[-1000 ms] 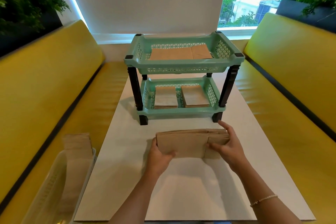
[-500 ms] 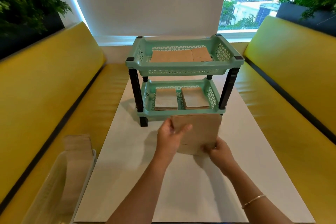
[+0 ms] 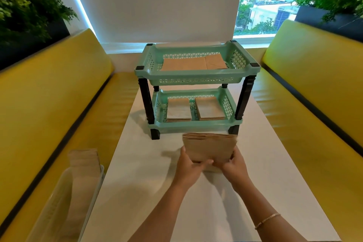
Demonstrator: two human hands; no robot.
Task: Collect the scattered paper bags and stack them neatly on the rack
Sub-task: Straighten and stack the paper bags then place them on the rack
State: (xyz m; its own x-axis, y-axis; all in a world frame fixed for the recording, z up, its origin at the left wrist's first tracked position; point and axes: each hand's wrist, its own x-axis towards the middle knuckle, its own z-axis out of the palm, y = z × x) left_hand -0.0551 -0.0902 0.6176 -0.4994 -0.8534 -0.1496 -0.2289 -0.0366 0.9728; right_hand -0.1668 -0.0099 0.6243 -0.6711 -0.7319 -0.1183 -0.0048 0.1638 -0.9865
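Bags (image 3: 210, 148), light and floppy paper, are held upright as a bundle on the surface (image 3: 137, 192) before the rack (image 3: 196, 76), clamped at the lower corners by left hand (image 3: 189, 170) and right hand (image 3: 235, 165); edge grips suit best.

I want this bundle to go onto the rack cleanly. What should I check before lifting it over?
1. Both hands grip the bag bundle: left hand and right hand at its lower corners, ok.
2. Bundle edges squared: top edges slightly fanned, not ok.
3. Rack standing level on the table: ok.
4. Room on the top shelf: bags lie flat there, ok.
5. Lower shelf: two stacks fill it, not ok.
6. Bundle's bag count: cannot tell.
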